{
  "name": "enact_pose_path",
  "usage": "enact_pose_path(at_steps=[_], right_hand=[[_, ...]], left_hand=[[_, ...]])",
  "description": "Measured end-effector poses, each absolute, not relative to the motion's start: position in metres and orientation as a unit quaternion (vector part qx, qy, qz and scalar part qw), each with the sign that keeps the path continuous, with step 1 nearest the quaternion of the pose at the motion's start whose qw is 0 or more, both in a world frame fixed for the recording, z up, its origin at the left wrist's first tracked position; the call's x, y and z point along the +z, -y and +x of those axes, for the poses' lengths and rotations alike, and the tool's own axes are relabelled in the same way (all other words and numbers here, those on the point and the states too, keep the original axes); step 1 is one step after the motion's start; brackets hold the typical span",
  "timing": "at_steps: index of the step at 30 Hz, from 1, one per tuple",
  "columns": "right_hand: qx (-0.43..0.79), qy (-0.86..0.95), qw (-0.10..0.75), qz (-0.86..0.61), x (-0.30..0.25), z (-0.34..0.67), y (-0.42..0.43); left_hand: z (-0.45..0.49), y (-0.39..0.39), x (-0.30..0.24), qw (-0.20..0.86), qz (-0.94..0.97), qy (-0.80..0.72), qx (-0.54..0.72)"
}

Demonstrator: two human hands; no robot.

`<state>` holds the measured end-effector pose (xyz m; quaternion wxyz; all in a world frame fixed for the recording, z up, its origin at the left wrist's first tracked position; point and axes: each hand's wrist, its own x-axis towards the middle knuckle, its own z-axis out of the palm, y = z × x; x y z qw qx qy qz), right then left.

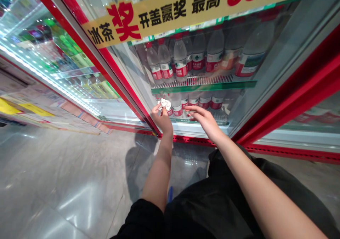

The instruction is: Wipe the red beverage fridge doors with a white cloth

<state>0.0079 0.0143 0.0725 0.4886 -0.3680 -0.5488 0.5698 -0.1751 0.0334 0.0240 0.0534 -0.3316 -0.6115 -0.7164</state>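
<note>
My left hand (161,119) pinches a crumpled white tissue (164,103) in front of a glass cooler door (143,90). To its right, my right hand (203,120) is held up with its fingers stretched out and nothing in them. Behind the glass, bottles with red caps and red-and-white labels stand on two shelves; one of these bottles (180,60) is on the upper shelf. From this angle I cannot tell whether either hand touches the glass.
A yellow sign strip (186,10) runs across the door. Red frames (287,104) border it on both sides. Another lit cooler (66,54) with green drinks stands at the left. Grey shiny floor tiles (66,175) lie below.
</note>
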Motion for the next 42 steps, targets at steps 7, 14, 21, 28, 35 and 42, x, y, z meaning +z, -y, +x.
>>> enact_pose_path(at_steps=[7,14,21,28,35,42], right_hand=[[0.583,0.551,0.478,-0.356,0.068,0.001,-0.009],[0.586,0.561,0.477,-0.339,0.068,-0.007,-0.009],[0.593,0.571,0.456,-0.338,0.065,-0.017,-0.010],[0.597,0.588,0.436,-0.327,0.063,-0.023,-0.007],[0.580,0.618,0.423,-0.322,0.067,-0.024,-0.005],[0.574,0.632,0.414,-0.317,0.065,-0.027,-0.005]], left_hand=[[-0.162,-0.023,-0.004,0.019,-0.335,0.640,-0.691],[-0.177,-0.027,0.021,0.064,-0.395,0.602,-0.690],[-0.216,-0.031,0.014,0.084,-0.317,0.644,-0.691],[-0.201,-0.022,-0.001,0.052,-0.367,0.651,-0.662],[-0.243,-0.025,0.021,0.096,-0.380,0.630,-0.670],[-0.260,-0.024,0.002,0.089,-0.333,0.650,-0.677]])
